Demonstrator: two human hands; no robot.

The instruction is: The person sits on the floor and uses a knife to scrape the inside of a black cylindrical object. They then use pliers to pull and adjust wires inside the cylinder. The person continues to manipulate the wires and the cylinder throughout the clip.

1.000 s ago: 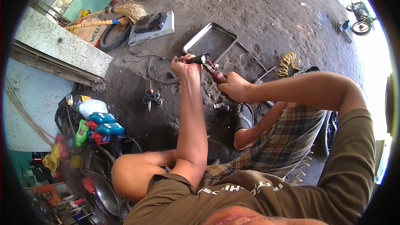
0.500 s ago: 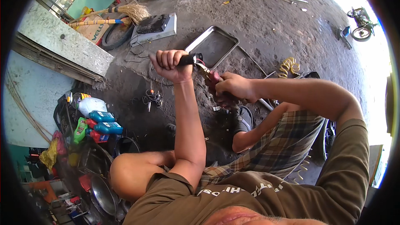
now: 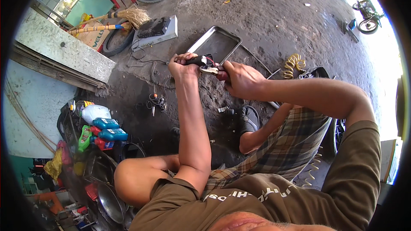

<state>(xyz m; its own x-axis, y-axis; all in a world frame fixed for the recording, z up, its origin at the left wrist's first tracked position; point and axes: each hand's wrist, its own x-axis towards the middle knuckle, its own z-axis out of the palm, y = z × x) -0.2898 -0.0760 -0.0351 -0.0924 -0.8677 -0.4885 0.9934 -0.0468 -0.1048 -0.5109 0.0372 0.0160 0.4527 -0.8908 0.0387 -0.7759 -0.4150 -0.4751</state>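
My left hand (image 3: 183,66) is closed around a short black cylindrical part (image 3: 196,60), held out ahead of me above the ground. A thin red wire (image 3: 210,60) shows at its right end. My right hand (image 3: 245,79) grips pliers (image 3: 222,75) with dark red handles, mostly hidden inside the fist. Their metal jaws (image 3: 208,71) point left and lie against or just below the end of the black part. Whether the jaws pinch the wire I cannot tell. Both hands are close together, just nearer than a metal tray.
Beyond my hands lies the metal tray (image 3: 240,44). A yellow coiled hose (image 3: 294,64) and a metal rod (image 3: 255,59) are to the right. Bottles (image 3: 112,134) and a metal bowl (image 3: 110,203) stand at left. A broom (image 3: 135,16) and flat box (image 3: 166,37) lie far left.
My left hand has turned at the wrist, swinging the black part a little. The pliers have swung from slanting to nearly level, and my right hand has shifted slightly right and up.
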